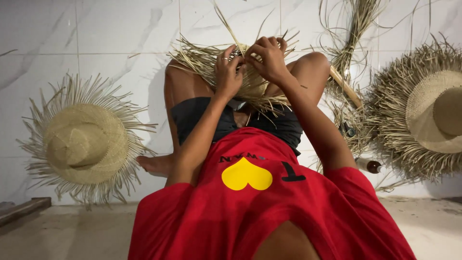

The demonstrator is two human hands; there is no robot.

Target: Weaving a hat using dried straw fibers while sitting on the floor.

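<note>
Red shirt [269, 207] with yellow heart, dark shorts [202, 115], finger ring [226, 59].

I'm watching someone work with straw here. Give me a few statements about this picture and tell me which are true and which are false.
1. Both hands, left hand and right hand, grip the unfinished straw piece on the knees. True.
2. A finished straw hat lies on the tiled floor to the person's left. True.
3. The shirt is blue. False: it is red with a yellow shape.
4. The left hand wears no ring. False: a ring shows on one finger.
5. A small bottle lies near the right-side hat. True.
</note>
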